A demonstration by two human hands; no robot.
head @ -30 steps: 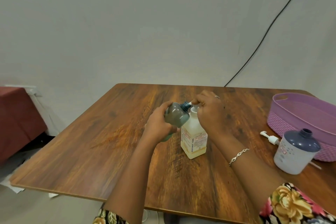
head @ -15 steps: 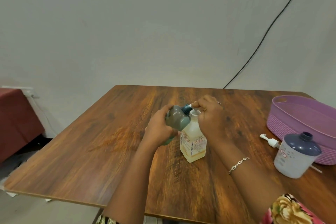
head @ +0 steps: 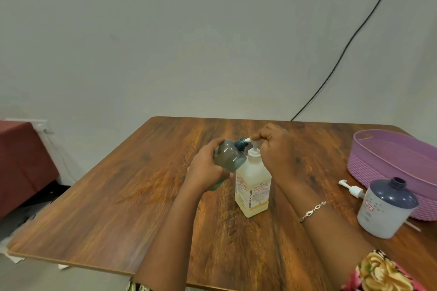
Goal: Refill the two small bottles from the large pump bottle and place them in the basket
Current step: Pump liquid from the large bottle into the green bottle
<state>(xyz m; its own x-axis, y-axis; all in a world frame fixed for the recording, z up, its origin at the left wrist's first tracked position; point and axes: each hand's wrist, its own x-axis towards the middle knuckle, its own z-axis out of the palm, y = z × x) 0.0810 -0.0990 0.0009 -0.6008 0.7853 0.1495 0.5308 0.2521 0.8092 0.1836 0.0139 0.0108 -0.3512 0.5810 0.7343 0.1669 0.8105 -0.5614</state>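
The large pump bottle point(head: 253, 186), pale yellow with a white pump, stands upright at the middle of the wooden table point(head: 132, 198). My left hand point(head: 204, 170) grips a small grey-green bottle point(head: 229, 156), tilted so its open blue neck meets the pump's nozzle. My right hand point(head: 275, 149) rests on top of the pump head, fingers curled over it. A second small bottle point(head: 385, 208), white with a dark blue top and an open neck, stands at the right. Behind it sits the purple basket point(head: 369, 163).
A loose white pump cap point(head: 351, 188) lies on the table between the white bottle and the basket. A black cable point(head: 350, 42) runs down the wall behind the table. A dark red piece of furniture point(head: 21, 160) stands left of the table.
The pump head has risen, with more of its white stem showing above the bottle. My right hand stays on it and my left hand keeps the small bottle at the nozzle.
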